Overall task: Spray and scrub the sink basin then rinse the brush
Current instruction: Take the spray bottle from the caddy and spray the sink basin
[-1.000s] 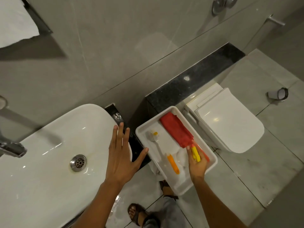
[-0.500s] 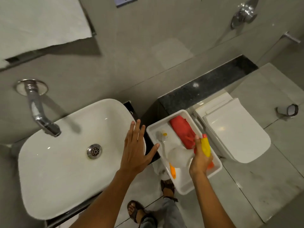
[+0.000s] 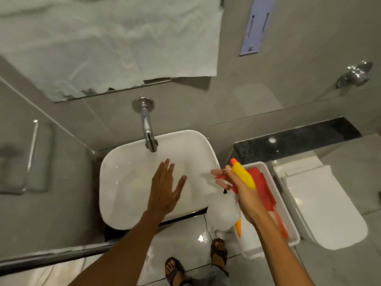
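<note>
- Grey-tiled bathroom; white ceramic sink basin (image 3: 127, 182) under a chrome wall tap (image 3: 147, 124).
- Left hand (image 3: 165, 190) spread open, empty, over the basin.
- Right hand (image 3: 241, 190) grips a clear spray bottle with a yellow-and-red trigger head (image 3: 243, 176), beside a white plastic tray (image 3: 268, 172).

Bathroom surroundings seen from above: fixtures and loose articles.

A mirror (image 3: 103, 44) covered by crumpled white sheeting hangs on the grey tiled wall, with a pale lilac panel (image 3: 254, 27) to its right and a chrome wall fitting (image 3: 355, 74) farther right. A black stone ledge (image 3: 296, 143) runs along the wall above a white toilet (image 3: 323, 205) with its lid closed. Between them stands a white tray (image 3: 291, 234) holding a red cloth (image 3: 263, 188). Two sandalled feet (image 3: 218, 252) stand on glossy floor tiles (image 3: 181, 236).
</note>
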Demonstrator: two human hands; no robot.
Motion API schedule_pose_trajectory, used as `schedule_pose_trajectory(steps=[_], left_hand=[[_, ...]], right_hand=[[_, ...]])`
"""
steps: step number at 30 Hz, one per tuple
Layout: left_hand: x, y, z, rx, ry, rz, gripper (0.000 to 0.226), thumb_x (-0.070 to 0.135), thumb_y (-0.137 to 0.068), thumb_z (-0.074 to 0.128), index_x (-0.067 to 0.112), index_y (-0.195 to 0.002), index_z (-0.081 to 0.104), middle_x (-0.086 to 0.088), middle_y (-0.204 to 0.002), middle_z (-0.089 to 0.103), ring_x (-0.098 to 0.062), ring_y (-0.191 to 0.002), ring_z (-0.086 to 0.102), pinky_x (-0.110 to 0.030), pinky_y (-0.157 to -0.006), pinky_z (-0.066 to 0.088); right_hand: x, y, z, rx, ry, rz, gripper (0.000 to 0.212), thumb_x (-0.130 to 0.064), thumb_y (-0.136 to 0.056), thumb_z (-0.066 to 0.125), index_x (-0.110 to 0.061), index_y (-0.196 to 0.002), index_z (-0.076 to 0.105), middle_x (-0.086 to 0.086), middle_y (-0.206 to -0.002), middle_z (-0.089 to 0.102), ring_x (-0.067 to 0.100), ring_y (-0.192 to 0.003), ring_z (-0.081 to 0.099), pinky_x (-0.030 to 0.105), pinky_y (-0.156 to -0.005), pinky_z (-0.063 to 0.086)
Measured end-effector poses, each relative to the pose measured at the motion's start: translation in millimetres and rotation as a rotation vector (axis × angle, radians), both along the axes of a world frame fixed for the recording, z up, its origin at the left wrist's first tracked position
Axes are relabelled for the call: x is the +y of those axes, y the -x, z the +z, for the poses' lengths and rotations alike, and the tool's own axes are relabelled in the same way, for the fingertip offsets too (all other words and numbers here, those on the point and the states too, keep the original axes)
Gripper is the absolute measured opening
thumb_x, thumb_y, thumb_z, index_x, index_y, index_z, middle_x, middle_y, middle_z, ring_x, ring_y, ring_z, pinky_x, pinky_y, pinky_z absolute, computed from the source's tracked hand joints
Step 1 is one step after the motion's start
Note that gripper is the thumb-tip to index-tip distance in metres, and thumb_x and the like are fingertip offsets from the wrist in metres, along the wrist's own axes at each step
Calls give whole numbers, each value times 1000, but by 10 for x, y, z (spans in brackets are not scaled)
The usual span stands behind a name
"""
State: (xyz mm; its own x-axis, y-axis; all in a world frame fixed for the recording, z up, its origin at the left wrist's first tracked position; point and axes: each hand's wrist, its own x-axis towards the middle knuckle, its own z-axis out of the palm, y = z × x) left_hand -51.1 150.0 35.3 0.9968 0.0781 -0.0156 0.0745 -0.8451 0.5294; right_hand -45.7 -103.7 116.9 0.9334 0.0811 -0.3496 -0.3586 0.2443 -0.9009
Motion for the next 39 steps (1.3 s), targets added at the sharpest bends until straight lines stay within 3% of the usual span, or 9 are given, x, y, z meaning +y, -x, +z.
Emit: schedule_pose_trajectory(steps=[5, 9, 11, 16, 22, 27, 31, 36, 39], left_hand=[[863, 301, 8, 44, 14, 242, 90, 73, -101, 30, 10, -164, 41, -10, -177, 32, -29, -166, 26, -47, -135, 18], [1347, 474, -52, 42, -20, 350, 89, 68, -101, 32, 5, -162, 44, -16, -174, 36, -34, -164, 29, -49, -135, 20], [1498, 531, -113, 34, -12, 381, 85, 64, -103, 34, 4, -162, 44, -16, -174, 35, -35, -164, 28, -51, -135, 20], [1580, 561, -248, -12, 66, 416, 84, 66, -104, 30, 10, -166, 36, -13, -176, 33, -33, -163, 31, -50, -133, 26], [1639, 572, -358, -72, 133, 424, 87, 73, -105, 23, 14, -167, 34, -8, -177, 31, -29, -163, 32, -47, -133, 28], [1658, 551, -408, -52, 112, 431, 90, 79, -103, 18, 18, -167, 33, -5, -177, 31, -28, -164, 30, -48, -132, 30], [1664, 533, -416, -37, 107, 436, 94, 82, -101, 15, 17, -166, 36, -7, -176, 33, -30, -163, 33, -52, -130, 34], [1664, 535, -417, -41, 112, 428, 94, 83, -100, 16, 18, -164, 40, -8, -175, 35, -32, -161, 35, -55, -129, 36], [1664, 539, -425, -48, 112, 415, 91, 80, -102, 19, 16, -162, 41, -9, -174, 36, -33, -161, 34, -56, -128, 36]], right_hand=[[816, 177, 107, 73, 257, 334, 52, -56, -98, 62, -29, -142, 61, 10, -101, 79, 14, -99, 76, 42, -96, 63], [1343, 352, 59, 43, 520, 582, 66, -81, -91, 46, -24, -101, 78, -8, -91, 82, 9, -92, 73, 34, -96, 56], [1581, 397, 7, 44, 556, 611, 62, -79, -93, 45, -28, -102, 78, -8, -85, 82, 0, -81, 72, 26, -88, 54], [1990, 415, -175, 149, 512, 461, 28, -56, -96, 65, -32, -106, 78, -8, -59, 66, 3, -51, 63, 25, -62, 62], [2084, 251, -236, 203, 412, 355, 43, -48, -101, 63, -11, -81, 73, 18, -83, 81, 32, -81, 77, 48, -95, 61], [1907, 74, -328, 228, 569, 155, 46, -47, -101, 62, -6, -86, 75, 11, -62, 75, 24, -58, 72, 44, -81, 64], [1642, 6, -282, 227, 377, 1, 37, -36, -106, 60, -2, -94, 72, 31, -92, 77, 35, -77, 70, 56, -91, 61], [1239, 170, -296, 289, 537, -86, 33, -46, -102, 62, -15, -97, 74, 13, -71, 71, 31, -68, 71, 56, -91, 62], [1105, 367, -287, 289, 442, -78, 37, -42, -104, 61, -7, -112, 71, 22, -83, 78, 43, -91, 77, 52, -98, 60]])
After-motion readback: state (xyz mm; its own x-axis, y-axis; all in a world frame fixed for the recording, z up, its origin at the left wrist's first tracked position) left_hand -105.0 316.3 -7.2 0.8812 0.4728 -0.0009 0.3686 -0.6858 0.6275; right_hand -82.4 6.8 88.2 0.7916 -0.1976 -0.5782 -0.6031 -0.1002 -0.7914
